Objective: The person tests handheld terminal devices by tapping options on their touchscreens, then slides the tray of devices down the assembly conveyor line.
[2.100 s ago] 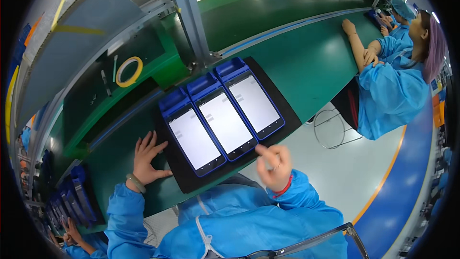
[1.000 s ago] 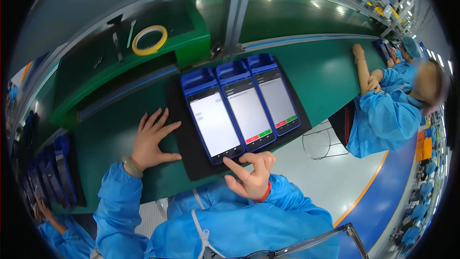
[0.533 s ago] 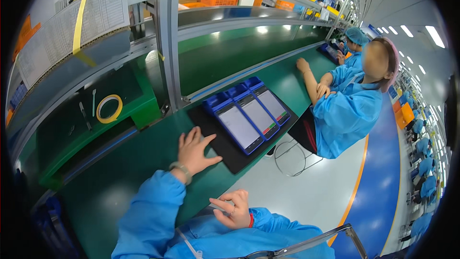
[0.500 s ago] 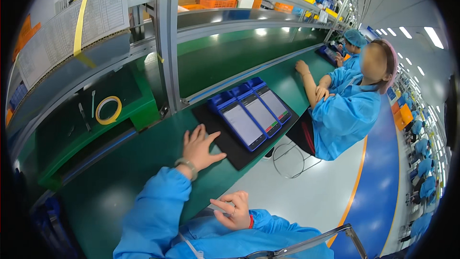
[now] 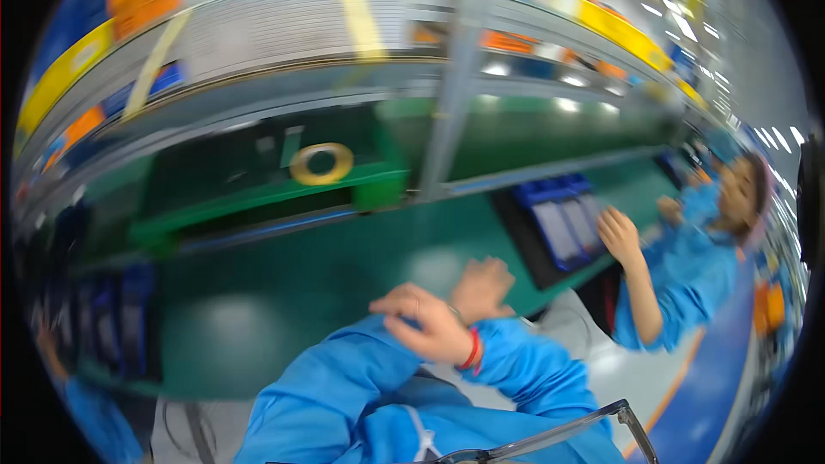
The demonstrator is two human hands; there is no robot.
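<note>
My left hand [image 5: 483, 290] is over the green bench, holding nothing, its fingers loosely stretched and blurred by motion. Across my left wrist lies my right hand [image 5: 427, 324], with a red band at its wrist. Its fingers stretch over the cuff of my left blue sleeve [image 5: 344, 374], and it grips nothing that I can see. Right of my hands, several blue-cased tablets [image 5: 559, 222] lie side by side on a black mat [image 5: 522, 245]. A co-worker's raised hand [image 5: 620, 236] is in front of them.
A roll of yellow tape [image 5: 321, 164] is on the green shelf [image 5: 258, 206] behind the bench. More blue-cased devices [image 5: 107, 322] lie at the far left, near another person's arm [image 5: 99, 412]. The seated co-worker [image 5: 696, 258] is at the right. A metal post [image 5: 455, 86] rises behind the bench.
The view has swung left, so the tablets sit farther right. My right hand has come up across my left wrist. The co-worker has raised a hand by the tablets.
</note>
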